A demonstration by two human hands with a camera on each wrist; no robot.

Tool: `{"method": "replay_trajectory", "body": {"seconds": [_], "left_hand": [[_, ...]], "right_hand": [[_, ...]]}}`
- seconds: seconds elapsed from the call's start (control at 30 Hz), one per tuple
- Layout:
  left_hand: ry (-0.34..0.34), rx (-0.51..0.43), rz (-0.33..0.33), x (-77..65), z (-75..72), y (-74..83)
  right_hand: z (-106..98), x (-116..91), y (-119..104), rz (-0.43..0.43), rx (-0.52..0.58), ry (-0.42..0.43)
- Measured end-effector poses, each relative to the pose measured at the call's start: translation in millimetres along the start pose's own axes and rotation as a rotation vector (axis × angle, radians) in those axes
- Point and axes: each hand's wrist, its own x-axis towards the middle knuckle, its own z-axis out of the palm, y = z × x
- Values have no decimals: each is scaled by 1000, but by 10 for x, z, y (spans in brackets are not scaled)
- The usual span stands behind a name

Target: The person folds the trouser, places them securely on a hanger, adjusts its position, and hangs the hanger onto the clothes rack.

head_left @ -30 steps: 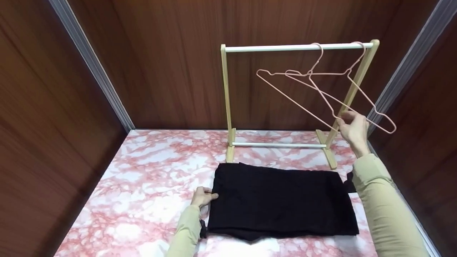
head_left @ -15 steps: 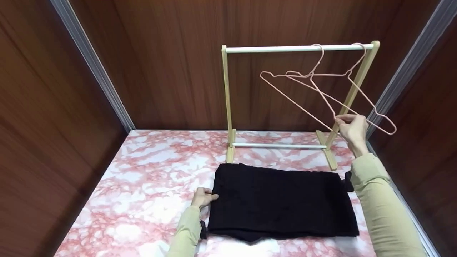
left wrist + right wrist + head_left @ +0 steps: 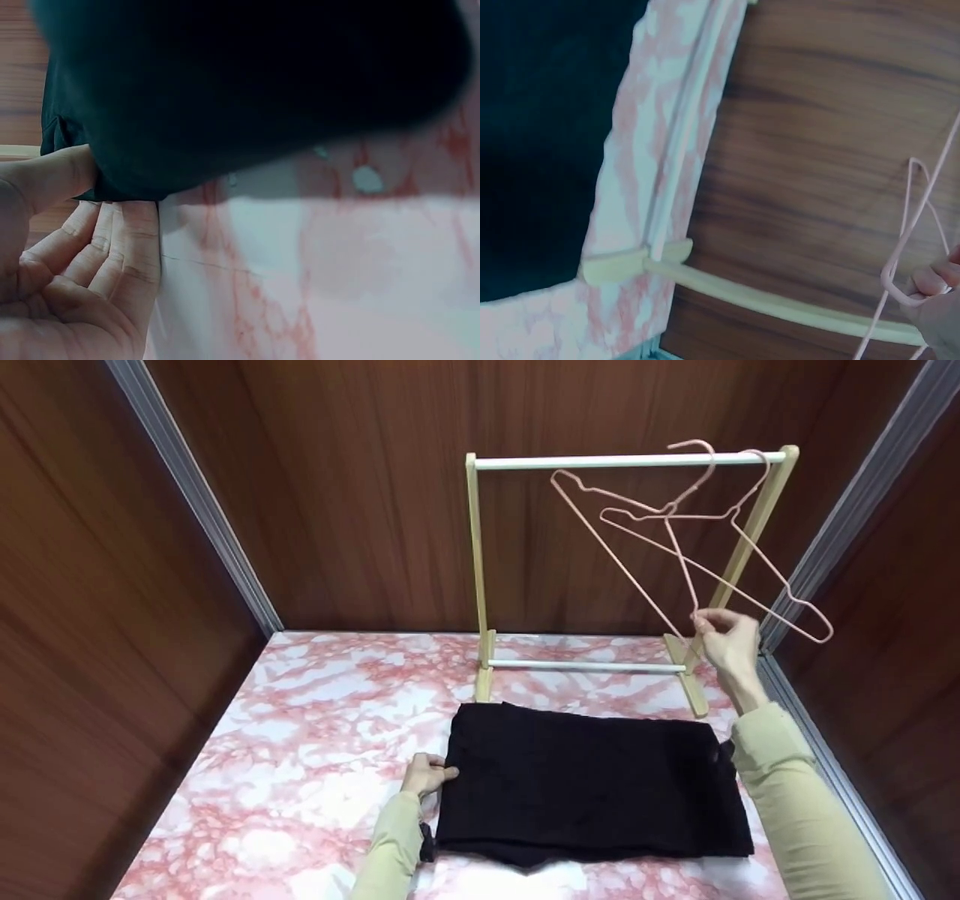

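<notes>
A folded black garment [image 3: 592,780] lies on the table. At its left edge my left hand [image 3: 424,775] pinches the cloth; in the left wrist view the thumb [image 3: 64,176] is on the upper side and the fingers [image 3: 124,240] are at the underside. My right hand [image 3: 727,643] grips the lower right corner of a pink wire clothes hanger [image 3: 619,566]. This hanger is tilted, its hook raised above the white rail [image 3: 570,463]. In the right wrist view, fingers [image 3: 930,281] curl round the hanger's bent end [image 3: 889,277].
A second pink hanger [image 3: 772,562] hangs from the rail near its right end, behind the gripped one. The wooden rack's post [image 3: 476,555] stands behind the garment. Brown wood-grain walls [image 3: 360,510] enclose the pink marbled table [image 3: 300,765].
My right hand has moved slightly left and down with the hanger. The hanger's hook has risen off the rail and its left end has tilted upward. My left hand has stayed put.
</notes>
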Motion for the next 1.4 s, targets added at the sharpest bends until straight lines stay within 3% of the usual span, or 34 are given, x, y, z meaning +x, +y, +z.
{"method": "replay_trajectory", "body": {"seconds": [0.13,0.23,0.4,0.73,0.9,1.07,1.2,1.4], "left_hand": [[5,21,18,-178,-34,181],[10,20,26,-216,-32,206],[19,-4,1,-178,-19,178],[19,36,-9,-181,-21,224],[23,63,-3,-159,-23,229],[20,51,-14,-158,-26,221],[15,49,-13,-175,-29,225],[21,44,-2,-172,-23,208]], "right_hand": [[58,-140,111,39,181,-47],[120,-249,187,45,261,-55],[230,-446,314,76,310,-81],[433,-899,733,114,527,-295],[528,-1115,942,256,550,-371],[633,-1316,1087,345,658,-397],[698,-1433,1196,356,738,-456],[790,-1567,1338,359,864,-621]]}}
